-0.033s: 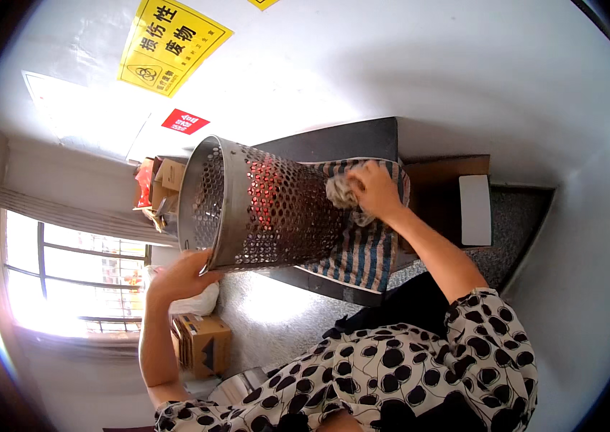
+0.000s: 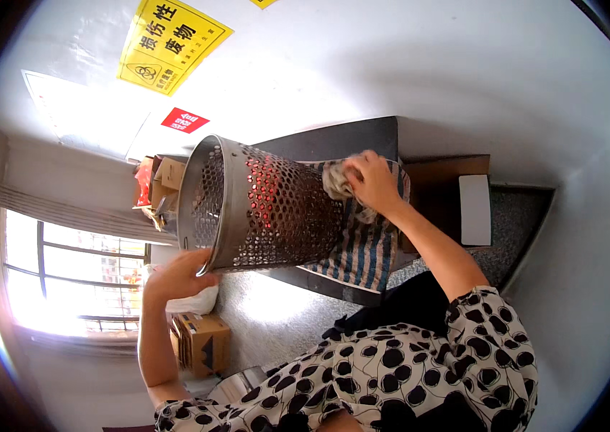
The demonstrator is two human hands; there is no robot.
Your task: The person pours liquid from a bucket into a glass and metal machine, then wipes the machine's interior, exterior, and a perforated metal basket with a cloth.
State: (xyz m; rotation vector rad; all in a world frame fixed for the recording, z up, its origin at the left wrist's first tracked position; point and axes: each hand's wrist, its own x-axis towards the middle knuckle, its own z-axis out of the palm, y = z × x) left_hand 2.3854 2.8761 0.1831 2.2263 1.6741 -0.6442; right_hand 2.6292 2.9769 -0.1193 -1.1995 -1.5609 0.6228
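A perforated metal basket [image 2: 287, 209], shaped like a wastebasket, lies tilted on its side with its wide mouth facing left. My left hand [image 2: 177, 276] grips the near edge of its rim. Against the narrow right end, my right hand [image 2: 374, 181] presses a crumpled greyish-beige cloth [image 2: 335, 180], fingers bunched round it. Red shows through the holes in the basket's wall. Beneath the narrow end a blue-and-beige striped towel [image 2: 366, 252] is spread over a dark tabletop [image 2: 341, 140]. The basket hides part of the towel.
An open cardboard box [image 2: 443, 169] stands right of the table, a white panel [image 2: 475, 210] at its side. Smaller cartons [image 2: 169, 174] sit at the left by the wall. Below left are a white bag [image 2: 200, 300] and a brown carton [image 2: 208, 342] on the speckled floor, near a barred window [image 2: 78, 277].
My right hand and the cloth have shifted slightly toward the far side across the basket's narrow end. My left hand and the basket look almost unmoved.
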